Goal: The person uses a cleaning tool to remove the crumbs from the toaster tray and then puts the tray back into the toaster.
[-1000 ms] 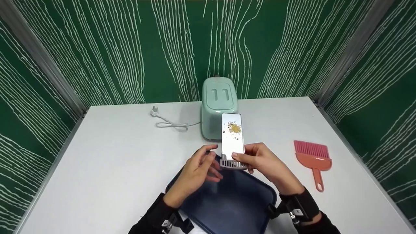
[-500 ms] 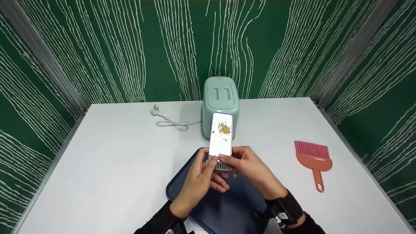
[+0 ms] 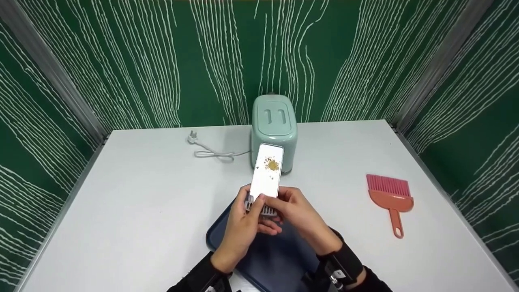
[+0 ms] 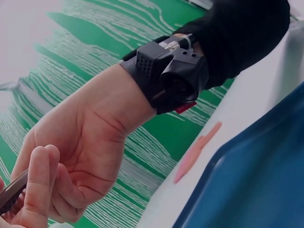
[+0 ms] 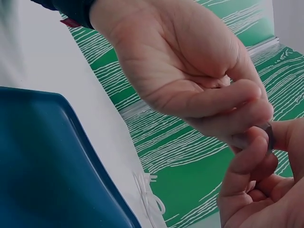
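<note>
Both hands hold a slim crumb tray (image 3: 263, 184), a pale flat plate with a grey slotted end, above a dark blue serving tray (image 3: 275, 261). Yellow-brown crumbs (image 3: 272, 164) lie on its far half. My left hand (image 3: 239, 233) pinches the slotted end from the left, thumb on top. From the right, my right hand (image 3: 302, 217) grips the same end, its thumb beside the left one. Only the crumb tray's dark edge (image 4: 13, 191) shows in the left wrist view. Behind it stands a mint-green toaster (image 3: 275, 117), partly covered by the crumb tray in the head view.
A white power cord (image 3: 215, 154) with its plug lies left of the toaster. On the right, a small orange brush (image 3: 391, 200) with pink bristles lies on the white table (image 3: 134, 211). Green walls (image 3: 219, 61) with white streaks enclose the table's back and sides.
My left hand has come in from beside the crumb tray and taken hold of its slotted end. The crumb tray and right hand have moved left, and the crumb tray leans slightly rightward.
</note>
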A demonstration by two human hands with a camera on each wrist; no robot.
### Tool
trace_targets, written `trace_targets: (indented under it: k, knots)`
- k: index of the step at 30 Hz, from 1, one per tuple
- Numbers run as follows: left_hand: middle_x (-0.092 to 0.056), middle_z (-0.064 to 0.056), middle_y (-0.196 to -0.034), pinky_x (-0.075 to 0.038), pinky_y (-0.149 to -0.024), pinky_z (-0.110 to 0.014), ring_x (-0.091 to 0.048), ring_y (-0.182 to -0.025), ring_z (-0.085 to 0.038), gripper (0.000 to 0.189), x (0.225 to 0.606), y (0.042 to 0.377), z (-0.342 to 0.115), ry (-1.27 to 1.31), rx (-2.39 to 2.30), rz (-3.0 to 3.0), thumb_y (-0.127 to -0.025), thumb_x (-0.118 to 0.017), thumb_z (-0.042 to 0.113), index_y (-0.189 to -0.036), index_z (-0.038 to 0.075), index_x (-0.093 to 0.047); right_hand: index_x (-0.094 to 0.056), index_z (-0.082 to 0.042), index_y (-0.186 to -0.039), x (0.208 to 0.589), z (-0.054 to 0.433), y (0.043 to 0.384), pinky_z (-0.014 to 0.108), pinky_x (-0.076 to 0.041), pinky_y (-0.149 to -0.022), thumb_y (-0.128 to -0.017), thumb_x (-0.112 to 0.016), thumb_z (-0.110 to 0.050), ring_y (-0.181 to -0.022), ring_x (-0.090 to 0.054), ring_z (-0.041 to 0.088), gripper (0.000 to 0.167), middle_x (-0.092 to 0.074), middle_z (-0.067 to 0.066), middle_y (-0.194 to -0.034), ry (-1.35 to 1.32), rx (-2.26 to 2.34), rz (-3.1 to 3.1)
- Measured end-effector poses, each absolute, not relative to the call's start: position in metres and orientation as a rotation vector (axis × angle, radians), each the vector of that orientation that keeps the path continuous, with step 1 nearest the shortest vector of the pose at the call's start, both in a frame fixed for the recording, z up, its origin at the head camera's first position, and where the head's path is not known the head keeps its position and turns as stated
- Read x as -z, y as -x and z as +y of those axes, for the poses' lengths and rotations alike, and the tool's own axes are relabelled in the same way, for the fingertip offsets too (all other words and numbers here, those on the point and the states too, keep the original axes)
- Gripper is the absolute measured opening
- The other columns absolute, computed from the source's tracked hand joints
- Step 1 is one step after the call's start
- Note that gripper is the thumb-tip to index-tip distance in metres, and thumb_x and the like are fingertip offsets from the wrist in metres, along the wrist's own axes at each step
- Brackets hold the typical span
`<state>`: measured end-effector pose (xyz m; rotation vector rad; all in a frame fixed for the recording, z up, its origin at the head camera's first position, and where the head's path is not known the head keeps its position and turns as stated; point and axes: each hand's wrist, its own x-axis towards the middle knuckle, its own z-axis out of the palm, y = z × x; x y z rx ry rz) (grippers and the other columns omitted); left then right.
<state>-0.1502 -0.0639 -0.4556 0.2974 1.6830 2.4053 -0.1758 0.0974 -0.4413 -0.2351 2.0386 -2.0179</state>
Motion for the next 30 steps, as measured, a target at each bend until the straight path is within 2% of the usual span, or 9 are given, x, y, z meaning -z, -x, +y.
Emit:
trace_targets:
  k: [11,15,20,23,27,30]
  knots:
    - [-0.073,-0.014,-0.074,-0.062,-0.052,-0.03,-0.074,-0.054,-0.018,0.041,0.457,0.153,-0.067,-0.292,-2.418,1.68,-0.114,-0.055,0.027,-0.14,-0.002,-0.042,-0.067,0.011,-0.121,0.445,0.093,0.172,0.018,-0.05,-0.06,-0.105,-0.062,-0.012,-0.068,-0.062,0.005,0.028,-0.071,-0.003,-0.092,0.257,2.053,1.988]
    - [-0.073,-0.012,-0.072,-0.061,-0.05,-0.029,-0.073,-0.053,-0.017,0.039,0.455,0.154,-0.07,-0.289,-2.414,1.691,-0.114,-0.054,0.025,-0.14,-0.002,-0.044,-0.067,0.005,-0.117,0.445,0.091,0.172,0.019,-0.05,-0.055,-0.111,-0.055,-0.019,-0.061,-0.059,0.005,0.027,-0.071,-0.005,-0.084,0.249,2.069,1.902]
    - [-0.073,-0.012,-0.073,-0.061,-0.049,-0.029,-0.073,-0.052,-0.017,0.035,0.454,0.155,-0.073,-0.3,-2.406,1.724,-0.115,-0.051,0.021,-0.14,-0.003,-0.044,-0.066,-0.002,-0.108,0.441,0.096,0.174,0.021,-0.05,-0.055,-0.117,-0.043,-0.029,-0.058,-0.058,0.006,0.036,-0.066,-0.005,-0.073,0.248,2.03,1.911]
    - [-0.073,-0.011,-0.074,-0.061,-0.049,-0.029,-0.073,-0.052,-0.018,0.034,0.454,0.157,-0.074,-0.296,-2.395,1.74,-0.115,-0.051,0.019,-0.141,-0.002,-0.044,-0.063,-0.003,-0.106,0.439,0.105,0.176,0.022,-0.05,-0.055,-0.118,-0.04,-0.032,-0.06,-0.054,0.009,0.039,-0.06,-0.003,-0.075,0.256,1.973,2.005]
    - [-0.073,-0.01,-0.074,-0.061,-0.048,-0.03,-0.074,-0.052,-0.018,0.033,0.454,0.158,-0.075,-0.285,-2.385,1.743,-0.115,-0.051,0.018,-0.14,-0.002,-0.044,-0.062,0.003,-0.114,0.442,0.124,0.181,0.025,-0.051,-0.058,-0.119,-0.039,-0.034,-0.065,-0.054,0.011,0.044,-0.061,0.002,-0.084,0.228,1.878,2.163]
    - [-0.073,-0.011,-0.073,-0.061,-0.048,-0.03,-0.074,-0.052,-0.019,0.032,0.454,0.159,-0.075,-0.279,-2.383,1.737,-0.115,-0.051,0.017,-0.139,-0.003,-0.044,-0.062,0.005,-0.126,0.447,0.141,0.186,0.028,-0.053,-0.063,-0.119,-0.038,-0.033,-0.072,-0.061,0.015,0.045,-0.066,0.008,-0.092,0.191,1.782,2.337]
